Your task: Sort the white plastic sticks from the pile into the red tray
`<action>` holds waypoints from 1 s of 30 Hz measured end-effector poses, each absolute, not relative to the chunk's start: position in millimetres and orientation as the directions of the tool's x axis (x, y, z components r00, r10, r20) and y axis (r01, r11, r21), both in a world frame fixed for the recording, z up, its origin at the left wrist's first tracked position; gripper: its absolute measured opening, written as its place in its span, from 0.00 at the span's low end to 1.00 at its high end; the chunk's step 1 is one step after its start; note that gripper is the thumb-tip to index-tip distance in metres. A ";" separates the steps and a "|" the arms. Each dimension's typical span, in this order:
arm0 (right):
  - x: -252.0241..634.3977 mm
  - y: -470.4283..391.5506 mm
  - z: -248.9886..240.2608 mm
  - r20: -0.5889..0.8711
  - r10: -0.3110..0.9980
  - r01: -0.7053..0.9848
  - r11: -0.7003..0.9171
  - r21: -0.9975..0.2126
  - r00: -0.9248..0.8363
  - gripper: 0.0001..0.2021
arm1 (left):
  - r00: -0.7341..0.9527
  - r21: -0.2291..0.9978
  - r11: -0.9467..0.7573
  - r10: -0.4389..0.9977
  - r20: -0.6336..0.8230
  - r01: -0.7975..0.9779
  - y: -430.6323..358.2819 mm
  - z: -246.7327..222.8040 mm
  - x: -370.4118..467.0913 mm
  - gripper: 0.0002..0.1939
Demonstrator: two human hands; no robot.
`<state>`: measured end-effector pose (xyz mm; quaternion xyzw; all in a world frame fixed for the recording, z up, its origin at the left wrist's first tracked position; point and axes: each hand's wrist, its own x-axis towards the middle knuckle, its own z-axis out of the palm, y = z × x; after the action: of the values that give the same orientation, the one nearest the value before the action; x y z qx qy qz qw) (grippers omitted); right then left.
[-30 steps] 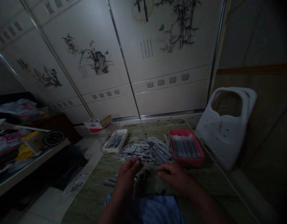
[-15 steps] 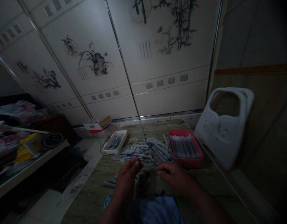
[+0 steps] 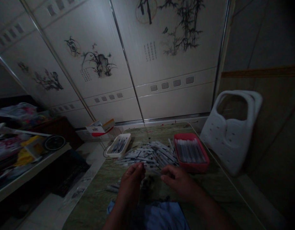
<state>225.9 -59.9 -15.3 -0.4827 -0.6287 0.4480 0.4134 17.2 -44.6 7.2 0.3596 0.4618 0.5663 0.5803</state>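
Observation:
My left hand (image 3: 133, 179) is closed in a pinch. A small dark tip shows at its fingers, too dim to name. My right hand (image 3: 175, 179), also pinched, holds the end of a thin translucent pen tube (image 3: 156, 172) that points toward the left hand. Beyond both hands lies a heap of white and dark pen-like sticks (image 3: 149, 153). Small dark pieces (image 3: 148, 184) lie between my wrists, blurred in the low light. A few more sticks (image 3: 112, 188) rest left of my left hand.
A white basket (image 3: 126, 145) of dark thin sticks stands at the back left. The red basket (image 3: 194, 166) at the right holds clear tubes. Blue cloth (image 3: 162, 217) lies at the near edge. A white folding chair (image 3: 230, 134) leans right of the table.
The left fingers have drawn slightly closer together around the dark tip. My right hand has barely moved; the baskets and heap stay put.

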 end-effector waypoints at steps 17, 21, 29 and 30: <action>228.2 -63.8 -16.3 0.030 0.952 0.069 0.054 -0.996 -0.304 0.18 | -0.097 0.931 0.058 0.990 -0.099 -0.361 -42.7 7.7 14.6 0.24; 227.1 -64.1 -15.2 0.041 0.952 0.046 0.057 -0.997 -0.304 0.19 | -0.096 0.899 0.066 0.988 -0.118 -0.433 -45.9 14.6 18.9 0.24; 225.6 -65.9 -12.7 0.006 0.953 0.044 0.020 -0.999 -0.303 0.20 | -0.080 0.956 0.103 0.988 -0.130 -0.276 -47.1 9.2 22.1 0.16; 226.1 -65.9 -12.4 0.000 0.954 0.043 0.014 -0.999 -0.300 0.21 | -0.061 0.954 0.082 0.993 -0.104 -0.287 -47.8 10.4 22.6 0.15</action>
<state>226.1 -65.9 -12.4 -0.4276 -0.5831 0.5568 0.4088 22.6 -47.8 10.4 0.3796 0.4646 0.5610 0.5703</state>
